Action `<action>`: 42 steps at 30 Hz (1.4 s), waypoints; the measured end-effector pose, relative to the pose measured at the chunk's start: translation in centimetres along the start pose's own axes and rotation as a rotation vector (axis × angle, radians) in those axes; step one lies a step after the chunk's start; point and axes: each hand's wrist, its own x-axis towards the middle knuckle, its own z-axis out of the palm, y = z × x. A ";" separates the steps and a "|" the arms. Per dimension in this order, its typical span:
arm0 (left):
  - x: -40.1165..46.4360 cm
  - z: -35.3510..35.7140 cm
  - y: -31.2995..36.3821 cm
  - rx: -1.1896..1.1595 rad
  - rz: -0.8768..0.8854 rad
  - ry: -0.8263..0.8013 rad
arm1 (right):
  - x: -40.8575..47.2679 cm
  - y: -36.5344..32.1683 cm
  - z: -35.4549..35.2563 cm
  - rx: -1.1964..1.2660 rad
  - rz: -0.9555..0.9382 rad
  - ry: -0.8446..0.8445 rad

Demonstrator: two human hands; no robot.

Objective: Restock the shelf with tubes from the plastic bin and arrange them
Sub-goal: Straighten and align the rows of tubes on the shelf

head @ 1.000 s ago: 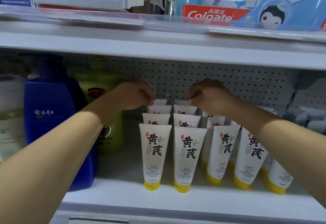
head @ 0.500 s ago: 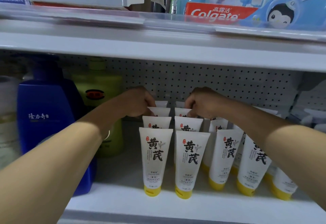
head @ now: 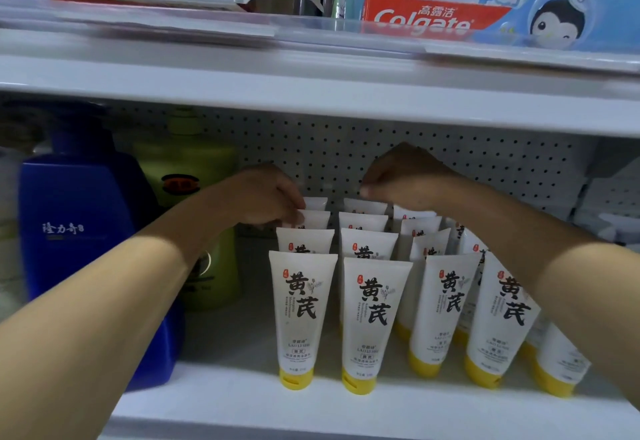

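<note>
White tubes with yellow caps (head: 304, 311) stand cap-down in several rows running front to back on the white shelf (head: 242, 401). My left hand (head: 266, 197) reaches to the back of the left-most row and pinches the top edge of a rear tube (head: 317, 220). My right hand (head: 401, 176) hovers with fingers curled closed just above the rear tube of the second row (head: 365, 206), a small gap between them. The right-hand rows lean unevenly. The plastic bin is not in view.
A blue pump bottle (head: 79, 232) and a green pump bottle (head: 187, 176) stand left of the tubes, close to my left forearm. A pegboard wall (head: 485, 162) backs the shelf. The upper shelf edge (head: 311, 93) hangs low overhead, carrying Colgate boxes (head: 422, 19).
My right hand has lifted off the rear tubes and now sits slightly above them. My left hand stays at the back of the left row.
</note>
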 end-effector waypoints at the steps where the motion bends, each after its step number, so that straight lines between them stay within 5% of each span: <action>1: 0.1 -0.2 0.1 -0.010 0.010 0.030 | 0.4 0.2 -0.3 -0.001 0.002 0.051; 11: 1.0 -0.7 0.5 0.049 0.015 0.201 | 2.8 1.0 2.1 -0.240 0.037 -0.192; 42: 0.6 -0.2 0.4 -0.008 -0.005 0.191 | 3.0 1.0 2.4 -0.162 -0.048 -0.097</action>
